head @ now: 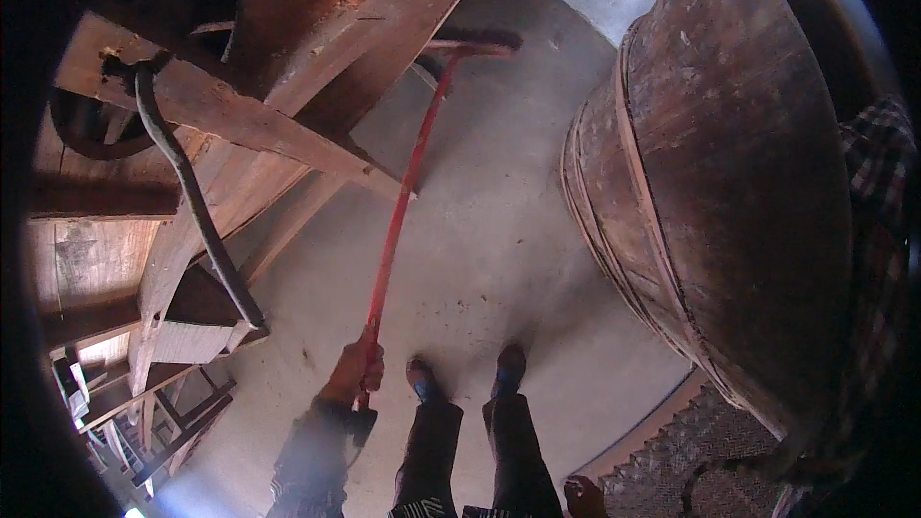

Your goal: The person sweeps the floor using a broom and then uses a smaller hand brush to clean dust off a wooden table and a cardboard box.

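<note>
My left hand is closed around the lower end of a long red handle. The handle slants up across the view to the head of a push broom, whose dark bristles are at the far side of the concrete floor. The broom head lies close to the leg of a wooden frame. At the bottom edge, my right hand is only partly in view beside a woven tray. Its fingers look bent, and whether it holds anything is too dark to tell.
A large wooden tub bound with hoops looms on the right, with plaid cloth behind it. On the left stands a timber machine with a bent crank handle jutting out. Below it is a wooden rack. My shoes are on the floor.
</note>
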`<state>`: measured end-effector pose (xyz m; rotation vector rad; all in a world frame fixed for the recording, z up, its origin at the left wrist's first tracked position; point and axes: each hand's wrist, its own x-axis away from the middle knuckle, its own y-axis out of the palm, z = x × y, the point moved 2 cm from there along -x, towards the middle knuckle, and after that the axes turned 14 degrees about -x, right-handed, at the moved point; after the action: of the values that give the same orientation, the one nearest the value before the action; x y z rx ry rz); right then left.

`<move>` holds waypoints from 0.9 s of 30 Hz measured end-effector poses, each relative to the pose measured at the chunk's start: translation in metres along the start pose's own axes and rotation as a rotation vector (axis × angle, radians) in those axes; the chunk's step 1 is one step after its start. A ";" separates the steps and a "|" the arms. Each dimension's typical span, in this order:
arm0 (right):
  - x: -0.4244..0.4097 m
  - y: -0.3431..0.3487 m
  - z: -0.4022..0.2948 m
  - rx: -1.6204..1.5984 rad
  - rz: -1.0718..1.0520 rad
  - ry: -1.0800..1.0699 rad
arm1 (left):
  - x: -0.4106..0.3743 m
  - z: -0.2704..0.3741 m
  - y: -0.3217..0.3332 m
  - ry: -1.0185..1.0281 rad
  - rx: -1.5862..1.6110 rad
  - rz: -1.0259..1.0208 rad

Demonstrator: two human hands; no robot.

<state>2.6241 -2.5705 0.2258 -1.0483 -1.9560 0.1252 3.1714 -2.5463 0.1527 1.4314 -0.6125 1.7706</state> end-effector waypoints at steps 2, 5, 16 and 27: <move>0.005 -0.005 0.019 0.019 -0.023 0.070 | 0.006 -0.054 -0.002 -0.080 0.026 0.076; 0.009 -0.008 -0.005 0.104 -0.035 0.087 | 0.070 -0.115 0.012 -0.123 -0.021 -0.012; -0.039 -0.029 -0.047 0.194 -0.186 0.103 | 0.168 -0.121 0.028 -0.148 0.195 -0.047; -0.057 -0.048 -0.048 0.202 -0.208 0.197 | 0.128 -0.181 0.065 -0.309 -0.111 -0.030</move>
<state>2.6443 -2.6557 0.2396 -0.6945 -1.8182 0.0984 3.0017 -2.4134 0.2357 1.6402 -0.8308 1.4785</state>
